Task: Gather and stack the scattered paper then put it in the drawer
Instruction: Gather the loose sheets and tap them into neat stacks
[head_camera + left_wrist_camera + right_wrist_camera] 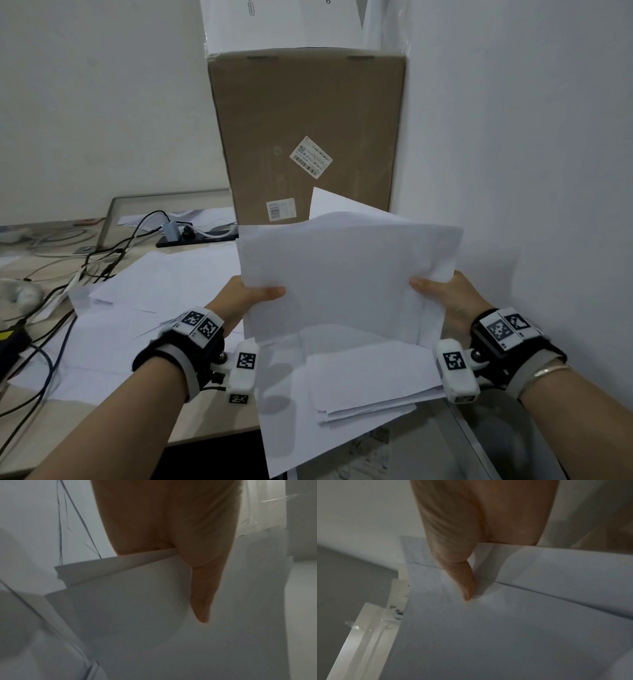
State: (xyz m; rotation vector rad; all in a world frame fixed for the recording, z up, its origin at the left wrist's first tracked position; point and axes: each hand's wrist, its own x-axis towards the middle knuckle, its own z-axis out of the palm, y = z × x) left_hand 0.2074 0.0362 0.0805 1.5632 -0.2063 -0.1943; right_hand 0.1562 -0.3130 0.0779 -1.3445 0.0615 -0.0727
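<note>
Paper is the whole matter at this moment, and the nearest of it is a loose sheaf (339,284) held up in the air between both hands, over the front edge of the surface (212,421). The left hand (246,296) pinches its left edge, thumb on the near face and fingers hidden behind; the right hand (442,294) pinches the right edge the same way. Neither hand is nearer: they sit level, one on each side, so the sheaf's long axis runs away from the person and its edges are ragged, one corner poking out at the top.

Just below the sheaf lies a second, flatter pile of sheets (359,387), and under that, at the lower right, a grey open compartment that I judge to be the drawer (442,445). So the drawer lies down and toward the person from the held sheaf.

Farther left, more scattered sheets (157,291) lie on the surface among black cables (102,260), and beyond stands a tall cardboard box (305,137) against the wall.

The head view alone shows this layout. The left wrist view shows the thumb (202,595) pressed on several staggered sheet edges; the right wrist view shows its thumb (464,582) creasing the top sheet, plus a pale rail (368,635) beside the paper, likely the drawer's side.
</note>
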